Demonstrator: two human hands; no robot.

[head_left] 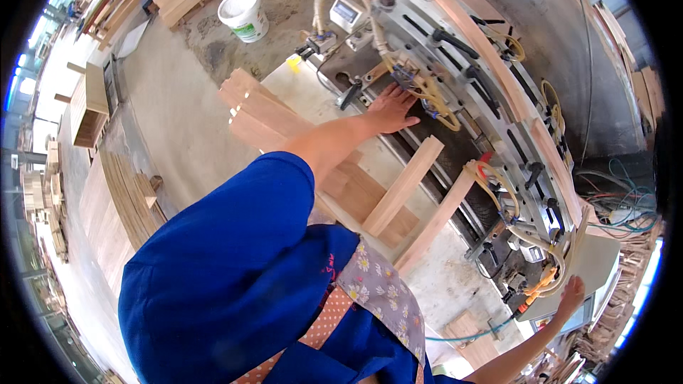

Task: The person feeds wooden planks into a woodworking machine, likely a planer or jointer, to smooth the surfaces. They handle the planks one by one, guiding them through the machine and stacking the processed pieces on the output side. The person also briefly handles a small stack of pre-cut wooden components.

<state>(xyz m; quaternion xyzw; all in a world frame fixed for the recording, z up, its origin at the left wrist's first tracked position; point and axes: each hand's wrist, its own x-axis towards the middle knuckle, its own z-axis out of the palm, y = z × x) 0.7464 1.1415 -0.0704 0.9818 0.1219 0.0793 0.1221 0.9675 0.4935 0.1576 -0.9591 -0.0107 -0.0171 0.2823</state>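
We've got a long metal machine (425,8) along the far side of a pale surface (455,270). Stacked boards (267,117) lie at its left, partly under the forearm. Two wooden bars, the nearer-left bar (404,185) and the right-hand bar (435,222), slant across it with their far ends at the machine. Our read on progress: early in a cycle, bars laid out; we can't see either one clamped, so fixing and working them look left to do, with the stack on top of that.

Left grip (391,109): palm down, fingers fairly straight and a little spread, at the machine's dark bed beside the hoses; nothing visibly pinched, underside hidden. Right grip (571,295): raised beside the beige box (597,263), well apart from the bars; too small to tell whether it's spread or pressed together.

Materials: slotted grey metal, scuffed and dusty surface. Boards flat, brownish, grained; bars straight, square-edged, paler pinkish wood. Hoses (445,110) tan, looped, flexible-looking; clamp handle (455,44) black, slim, probably plastic-coated.
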